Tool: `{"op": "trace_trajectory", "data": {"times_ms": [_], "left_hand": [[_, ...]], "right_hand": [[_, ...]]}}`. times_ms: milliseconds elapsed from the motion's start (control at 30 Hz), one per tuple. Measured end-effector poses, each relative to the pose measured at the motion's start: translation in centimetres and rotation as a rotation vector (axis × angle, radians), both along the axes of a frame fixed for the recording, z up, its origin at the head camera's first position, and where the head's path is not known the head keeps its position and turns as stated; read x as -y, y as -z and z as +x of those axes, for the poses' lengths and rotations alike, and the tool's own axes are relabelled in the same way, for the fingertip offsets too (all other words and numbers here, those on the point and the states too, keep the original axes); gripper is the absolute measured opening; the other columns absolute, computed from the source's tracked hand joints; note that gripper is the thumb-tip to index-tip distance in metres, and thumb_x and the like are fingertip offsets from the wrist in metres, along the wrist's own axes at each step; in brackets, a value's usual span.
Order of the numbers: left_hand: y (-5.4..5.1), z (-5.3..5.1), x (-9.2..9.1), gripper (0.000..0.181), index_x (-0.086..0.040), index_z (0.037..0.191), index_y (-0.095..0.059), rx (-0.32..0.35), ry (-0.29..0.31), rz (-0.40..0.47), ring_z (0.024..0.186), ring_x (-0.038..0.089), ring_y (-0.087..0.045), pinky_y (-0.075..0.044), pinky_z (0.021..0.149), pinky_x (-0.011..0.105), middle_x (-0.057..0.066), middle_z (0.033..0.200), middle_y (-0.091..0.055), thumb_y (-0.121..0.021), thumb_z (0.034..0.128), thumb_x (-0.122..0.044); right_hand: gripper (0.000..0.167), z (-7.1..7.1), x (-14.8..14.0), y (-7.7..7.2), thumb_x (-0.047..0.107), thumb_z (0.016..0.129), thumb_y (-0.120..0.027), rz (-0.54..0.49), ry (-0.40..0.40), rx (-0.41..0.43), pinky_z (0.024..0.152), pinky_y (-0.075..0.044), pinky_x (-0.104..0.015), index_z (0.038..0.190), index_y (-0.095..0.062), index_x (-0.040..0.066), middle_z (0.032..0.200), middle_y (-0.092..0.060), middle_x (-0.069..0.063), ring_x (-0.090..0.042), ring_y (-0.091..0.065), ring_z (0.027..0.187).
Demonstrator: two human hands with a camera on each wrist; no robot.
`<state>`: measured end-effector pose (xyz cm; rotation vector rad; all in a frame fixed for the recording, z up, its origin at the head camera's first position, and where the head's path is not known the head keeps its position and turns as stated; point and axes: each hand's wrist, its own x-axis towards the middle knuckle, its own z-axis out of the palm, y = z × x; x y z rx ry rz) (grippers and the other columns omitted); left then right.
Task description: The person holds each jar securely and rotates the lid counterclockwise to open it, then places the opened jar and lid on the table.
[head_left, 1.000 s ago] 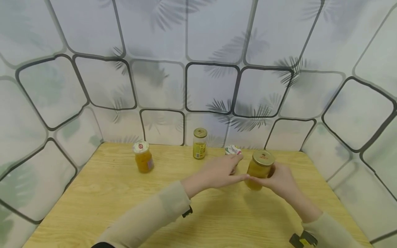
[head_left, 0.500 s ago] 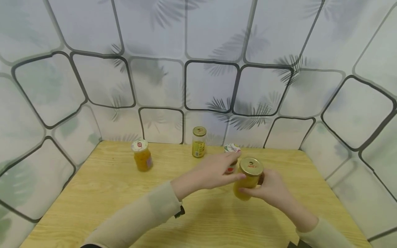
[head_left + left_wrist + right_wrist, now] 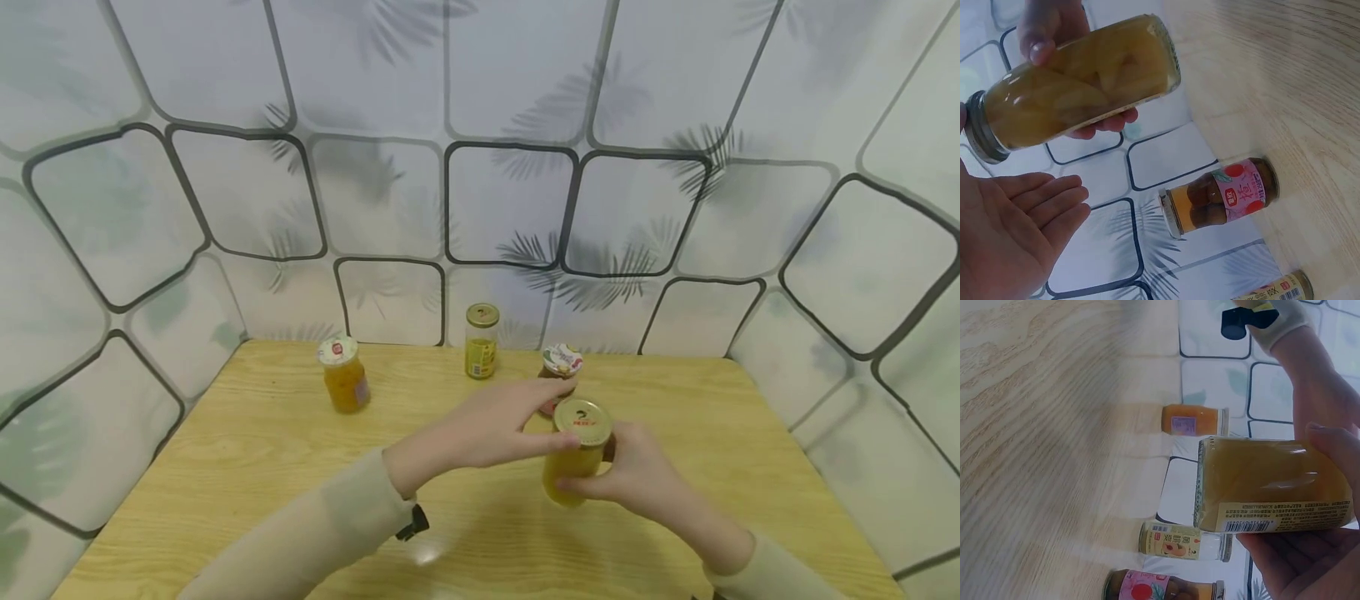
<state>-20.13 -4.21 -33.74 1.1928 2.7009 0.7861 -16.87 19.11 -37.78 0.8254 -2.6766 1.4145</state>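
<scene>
Right grip (image 3: 630, 475): I hold the jar of yellow fruit (image 3: 566, 475) round its body, thumb on one side and fingers on the other, probably because smooth, round glass wants pressure from both sides.
Gold lid (image 3: 583, 422): it faces up and sits clear of my right fingers; gripping lower down likely keeps it free.
Jar's height: it looks lifted off the tabletop (image 3: 420, 458) and nearly upright, which I judge steadies the weight.
Left grip (image 3: 483, 423): wide, fingers straight, nothing in it. My thumb is at the lid's rim; I cannot tell whether it touches.
Pink-labelled jar (image 3: 1241, 190): standing just behind the held jar, apart from my left fingertips.
Yellow-labelled jar (image 3: 481, 354): farther back, near the patterned backdrop (image 3: 510, 208), upright on its base.
Orange jar (image 3: 347, 387): well off to my left, upright too; a flat base probably makes that the stable way to stand.
</scene>
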Motion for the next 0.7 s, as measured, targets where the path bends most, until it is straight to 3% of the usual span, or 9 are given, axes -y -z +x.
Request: {"op": "trace_trajectory", "data": {"times_ms": [100, 200, 333, 567, 700], "left_hand": [[-0.2, 0.0, 0.4, 0.079, -0.019, 0.167, -0.036, 0.032, -0.008, 0.019, 0.132, 0.011, -0.064, -0.050, 0.118, 0.040, -0.001, 0.161, -0.055, -0.066, 0.1022, -0.054], [-0.4, -0.1, 0.8, 0.082, -0.019, 0.166, -0.037, 0.053, 0.025, 0.046, 0.129, 0.010, -0.063, -0.050, 0.117, 0.039, -0.001, 0.157, -0.058, -0.072, 0.0990, -0.051], [-0.7, -0.3, 1.3, 0.082, -0.017, 0.164, -0.041, 0.082, 0.122, 0.098, 0.128, 0.011, -0.062, -0.049, 0.117, 0.037, 0.000, 0.157, -0.059, -0.080, 0.0961, -0.041], [-0.8, -0.9, 1.8, 0.069, -0.008, 0.155, -0.053, 0.194, 0.332, 0.210, 0.147, 0.014, -0.053, -0.042, 0.123, 0.027, 0.005, 0.159, -0.058, -0.083, 0.0947, -0.021], [-0.9, -1.2, 2.1, 0.064, -0.006, 0.154, -0.053, 0.240, 0.399, 0.247, 0.144, 0.015, -0.056, -0.044, 0.121, 0.026, 0.009, 0.156, -0.059, -0.080, 0.0963, -0.013]], "right_hand": [[0.055, 0.1, 0.3, 0.0, 0.017, 0.076, -0.097, 0.003, -0.020, 0.010, 0.078, -0.063, -0.023, 0.120, -0.071, -0.002, 0.111, -0.080, -0.013, 0.002, -0.071, 0.095], [0.053, 0.2, 0.5, 0.1, 0.018, 0.076, -0.097, 0.016, -0.043, 0.011, 0.081, -0.063, -0.023, 0.119, -0.072, -0.002, 0.111, -0.080, -0.013, 0.001, -0.072, 0.097], [0.050, 0.2, 0.8, 0.3, 0.018, 0.076, -0.097, 0.037, -0.071, 0.009, 0.087, -0.063, -0.023, 0.116, -0.074, -0.001, 0.110, -0.081, -0.011, -0.003, -0.074, 0.100], [0.048, 0.1, 1.5, 0.7, 0.021, 0.076, -0.097, 0.063, -0.113, -0.011, 0.091, -0.063, -0.027, 0.114, -0.075, 0.003, 0.111, -0.081, -0.008, -0.010, -0.076, 0.103], [0.051, -0.1, 1.9, 0.8, 0.019, 0.076, -0.097, 0.046, -0.130, -0.028, 0.090, -0.064, -0.028, 0.117, -0.073, 0.001, 0.113, -0.079, -0.011, -0.010, -0.075, 0.104]]}}
